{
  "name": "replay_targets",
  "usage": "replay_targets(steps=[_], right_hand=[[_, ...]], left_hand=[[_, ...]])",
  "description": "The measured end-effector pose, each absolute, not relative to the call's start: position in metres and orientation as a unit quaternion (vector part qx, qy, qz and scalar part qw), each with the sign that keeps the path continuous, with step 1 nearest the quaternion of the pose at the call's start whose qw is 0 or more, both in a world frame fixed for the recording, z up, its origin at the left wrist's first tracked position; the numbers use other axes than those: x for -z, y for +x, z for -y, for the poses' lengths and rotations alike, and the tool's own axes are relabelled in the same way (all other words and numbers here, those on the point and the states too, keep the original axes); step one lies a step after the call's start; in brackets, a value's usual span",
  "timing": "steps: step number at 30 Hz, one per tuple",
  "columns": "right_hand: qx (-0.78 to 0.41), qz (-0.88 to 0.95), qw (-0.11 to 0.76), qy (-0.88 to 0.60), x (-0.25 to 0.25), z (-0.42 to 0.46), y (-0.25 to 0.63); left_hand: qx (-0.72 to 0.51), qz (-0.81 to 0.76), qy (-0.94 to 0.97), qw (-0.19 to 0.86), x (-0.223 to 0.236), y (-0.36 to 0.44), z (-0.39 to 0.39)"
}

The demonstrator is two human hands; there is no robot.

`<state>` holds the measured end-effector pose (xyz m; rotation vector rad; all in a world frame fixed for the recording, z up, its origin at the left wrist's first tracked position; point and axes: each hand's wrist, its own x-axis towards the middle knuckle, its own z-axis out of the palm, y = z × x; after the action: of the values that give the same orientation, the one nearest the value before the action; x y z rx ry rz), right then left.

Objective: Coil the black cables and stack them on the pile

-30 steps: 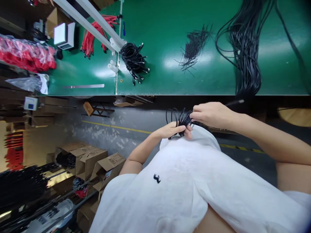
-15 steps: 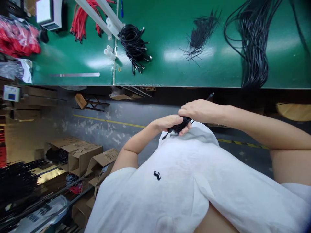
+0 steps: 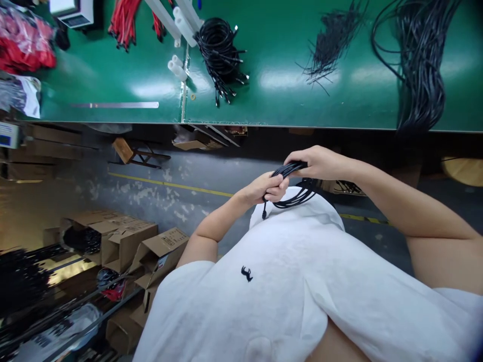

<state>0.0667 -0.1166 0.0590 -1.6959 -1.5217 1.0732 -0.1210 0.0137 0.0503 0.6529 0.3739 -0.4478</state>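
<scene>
Just short of the counter (image 3: 275, 103), the looped black cable (image 3: 288, 169) spans both hands: fingers of the left hand (image 3: 267, 189) curl closely round it, those of the right hand (image 3: 320, 162) pinch it, probably keeping its loops gathered above the lap.

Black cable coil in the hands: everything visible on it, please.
The coiled, thin black cable looks plastic- or rubber-sheathed, slightly shiny. Its strands run bunched between the bare left hand and bare right hand, both gripping it. Looser loops bow out below, before the white fabric shirt; contact there is unclear. A short end with a thicker black tip dangles below the left hand. One cable or several: can't tell.
</scene>
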Motion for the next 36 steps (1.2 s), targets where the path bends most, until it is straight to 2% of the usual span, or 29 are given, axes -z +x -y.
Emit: replay_targets(steps=[4, 8, 10, 12, 15, 18, 22, 25, 28, 30, 33, 36], right_hand=[[-0.426, 0.363, 0.493, -0.666, -0.028, 0.129, 0.048], [-0.502, 0.094, 0.679, -0.527, 0.011, 0.129, 0.005], [-0.523, 0.003, 0.733, -0.434, 0.021, 0.119, -0.015], [-0.546, -0.057, 0.748, -0.374, 0.027, 0.104, -0.026], [-0.557, -0.096, 0.745, -0.355, 0.034, 0.08, -0.02], [-0.558, -0.037, 0.71, -0.429, 0.039, 0.066, 0.009], [-0.499, 0.155, 0.636, -0.568, 0.028, 0.058, 0.075], [-0.382, 0.438, 0.475, -0.66, 0.01, 0.054, 0.125], [-0.32, 0.582, 0.326, -0.672, -0.004, 0.05, 0.156], [-0.279, 0.6, 0.309, -0.683, -0.011, 0.05, 0.167], [-0.169, 0.588, 0.345, -0.712, -0.022, 0.051, 0.177], [-0.085, 0.658, 0.344, -0.665, -0.032, 0.045, 0.189]], left_hand=[[0.11, -0.256, 0.251, 0.927, -0.052, -0.126, -0.02], [0.042, -0.281, 0.205, 0.937, -0.049, -0.118, -0.021], [-0.021, -0.284, 0.215, 0.934, -0.043, -0.11, -0.018], [-0.072, -0.289, 0.236, 0.925, -0.037, -0.102, -0.014], [-0.092, -0.283, 0.274, 0.915, -0.031, -0.09, -0.011], [-0.075, -0.268, 0.304, 0.911, -0.033, -0.079, -0.016], [0.056, -0.252, 0.326, 0.91, -0.044, -0.06, -0.03], [0.122, -0.232, 0.334, 0.905, -0.049, -0.041, -0.037], [0.132, -0.225, 0.332, 0.906, -0.053, -0.02, -0.042], [0.146, -0.223, 0.333, 0.904, -0.058, -0.008, -0.046], [0.185, -0.203, 0.348, 0.896, -0.07, 0.007, -0.053], [0.22, -0.184, 0.369, 0.884, -0.08, 0.016, -0.057]])
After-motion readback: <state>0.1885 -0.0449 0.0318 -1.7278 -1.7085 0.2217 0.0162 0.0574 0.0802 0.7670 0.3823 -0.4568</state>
